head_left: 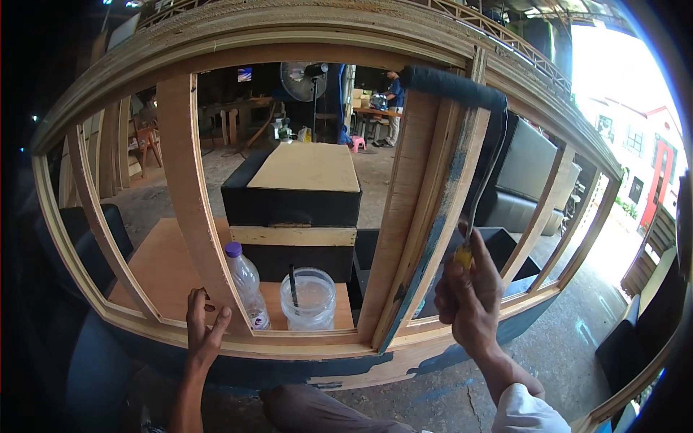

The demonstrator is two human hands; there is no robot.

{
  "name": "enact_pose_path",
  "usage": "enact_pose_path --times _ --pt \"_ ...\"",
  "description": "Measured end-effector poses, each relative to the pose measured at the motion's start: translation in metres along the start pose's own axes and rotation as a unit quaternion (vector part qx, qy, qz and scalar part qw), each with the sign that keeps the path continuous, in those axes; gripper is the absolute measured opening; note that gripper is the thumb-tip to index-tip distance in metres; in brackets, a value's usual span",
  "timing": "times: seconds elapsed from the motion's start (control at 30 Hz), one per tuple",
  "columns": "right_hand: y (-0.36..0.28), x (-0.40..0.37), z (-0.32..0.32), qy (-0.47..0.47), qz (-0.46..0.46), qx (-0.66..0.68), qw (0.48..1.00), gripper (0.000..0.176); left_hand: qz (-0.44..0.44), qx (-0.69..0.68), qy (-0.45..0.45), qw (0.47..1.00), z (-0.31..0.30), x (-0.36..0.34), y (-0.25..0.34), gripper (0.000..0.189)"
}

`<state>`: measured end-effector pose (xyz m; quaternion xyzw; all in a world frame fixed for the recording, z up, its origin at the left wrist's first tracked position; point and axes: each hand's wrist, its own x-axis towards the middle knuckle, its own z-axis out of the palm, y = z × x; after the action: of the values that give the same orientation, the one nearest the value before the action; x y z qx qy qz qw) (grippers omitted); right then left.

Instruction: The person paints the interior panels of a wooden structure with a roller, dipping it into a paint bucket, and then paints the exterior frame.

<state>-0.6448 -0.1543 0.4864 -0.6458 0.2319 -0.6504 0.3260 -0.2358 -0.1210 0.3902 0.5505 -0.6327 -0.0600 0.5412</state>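
Observation:
My right hand (471,292) is wrapped round the yellow handle of a paint roller (456,88). The roller's dark, paint-covered sleeve lies across the upper part of a wooden post (411,209) in a large wooden frame. Dark paint marks the edge of that post and patches of the frame's lower panel (361,372). At the lower left, my left hand (207,321) is at the bottom rail, fingers apart and holding nothing.
Behind the frame stand a purple-capped bottle (247,281), a clear tub (308,299) with a dark stick, and a black box with a tan top (307,166). A person (395,101) stands at a far table; a fan (299,81) is nearby.

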Motion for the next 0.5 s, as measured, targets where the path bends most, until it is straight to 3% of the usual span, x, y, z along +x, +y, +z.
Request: enact_pose_path --times 0.13,0.3,0.5 --pt "-0.01 0.024 -0.005 -0.003 -0.044 -0.003 0.999 0.06 0.0 0.001 -0.006 1.0 0.0 0.001 0.0 0.059" --pt "0.0 0.011 -0.01 -0.017 -0.024 -0.006 1.0 0.06 -0.002 0.001 -0.011 1.0 -0.001 0.001 -0.001 0.058" --pt "0.021 -0.057 -0.008 -0.006 0.094 0.032 0.995 0.059 -0.007 -0.003 -0.004 1.0 0.001 0.001 0.0 0.057"
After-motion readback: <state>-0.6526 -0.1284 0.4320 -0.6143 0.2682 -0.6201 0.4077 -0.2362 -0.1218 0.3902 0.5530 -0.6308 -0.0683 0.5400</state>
